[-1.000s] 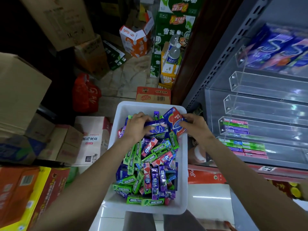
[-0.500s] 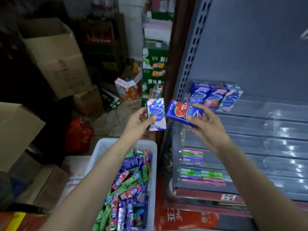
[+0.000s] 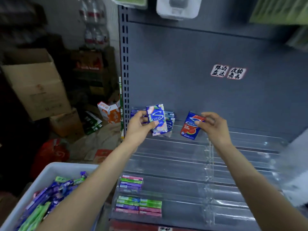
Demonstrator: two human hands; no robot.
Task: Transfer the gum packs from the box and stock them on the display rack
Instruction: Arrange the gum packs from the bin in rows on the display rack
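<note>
Stocking step under way. Left hand (image 3: 139, 126) pinching blue gum pack (image 3: 156, 120), right hand (image 3: 210, 125) pinching red gum pack (image 3: 190, 125), mid-frame at display rack (image 3: 183, 157) top tier. Next: seat both upright in slot. Box (image 3: 48, 170) lower left.

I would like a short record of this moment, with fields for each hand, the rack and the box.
left hand: the left hand grips a blue and white gum pack at the top row
right hand: the right hand pinches a blue and red gum pack
rack: the clear display rack holds flat packs top left and stick packs in its lower rows
box: the white box holds mixed gum
</note>
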